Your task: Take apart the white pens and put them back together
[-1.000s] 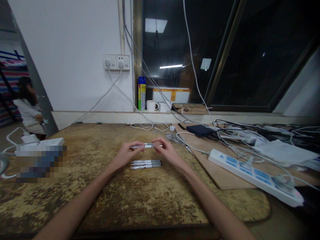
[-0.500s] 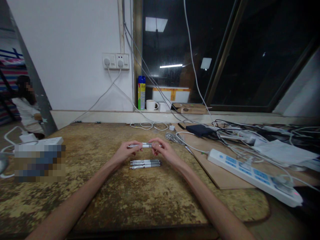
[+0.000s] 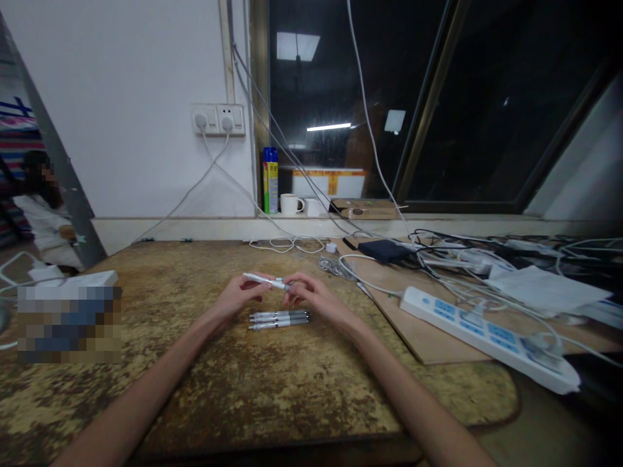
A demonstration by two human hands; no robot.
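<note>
My left hand (image 3: pixel 239 296) and my right hand (image 3: pixel 311 296) meet over the middle of a worn, mottled brown table (image 3: pixel 272 389). Between their fingertips they pinch a white pen (image 3: pixel 265 281), which tilts up toward the left. The left fingers grip its left half; the right fingers close on its right end. Just in front of the hands, two more white-and-grey pens (image 3: pixel 278 318) lie side by side on the table, untouched.
A white power strip (image 3: pixel 481 337) lies on a brown board (image 3: pixel 438 344) at the right among tangled cables (image 3: pixel 467 256). A spray can (image 3: pixel 270 179) and a mug (image 3: pixel 291 204) stand on the sill. A white box (image 3: pixel 73 280) sits at left; a person (image 3: pixel 43 207) sits beyond.
The held pen went from level to tilted, its left end raised. My right hand slid left along it. The view shifted slightly.
</note>
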